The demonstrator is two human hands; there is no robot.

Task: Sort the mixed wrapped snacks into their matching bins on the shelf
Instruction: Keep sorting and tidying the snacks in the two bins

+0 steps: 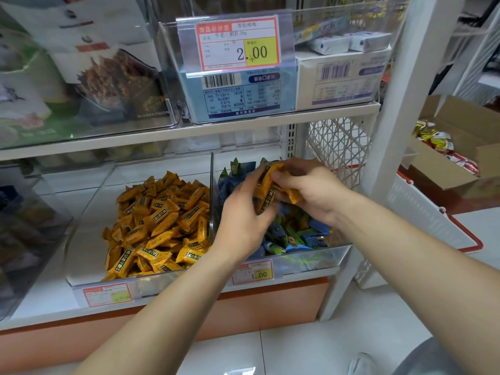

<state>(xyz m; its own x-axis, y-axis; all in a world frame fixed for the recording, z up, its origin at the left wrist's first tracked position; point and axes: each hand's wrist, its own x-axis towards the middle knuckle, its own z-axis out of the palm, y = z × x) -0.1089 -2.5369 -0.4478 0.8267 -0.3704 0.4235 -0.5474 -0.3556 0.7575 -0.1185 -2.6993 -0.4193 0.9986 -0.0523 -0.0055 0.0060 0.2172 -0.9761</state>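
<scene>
Two clear bins stand side by side on the low shelf. The left bin (89, 212) holds a heap of orange wrapped snacks (159, 223). Blue and green wrapped snacks (295, 236) fill the right bin (319, 257). Both my hands hover over the right bin. My left hand (240, 215) grips orange wrapped snacks (266, 182) lifted above the blue ones. My right hand (311, 185) pinches the same bunch of orange snacks from the right, one orange end (295, 196) sticking out under its thumb.
Price tags (253, 272) hang on the bin fronts. The upper shelf (243, 125) carries clear bins of boxed and bagged goods. A white shelf post (392, 104) rises at the right, with a white basket (422, 226) and an open cardboard box (460, 152) of snacks beyond it.
</scene>
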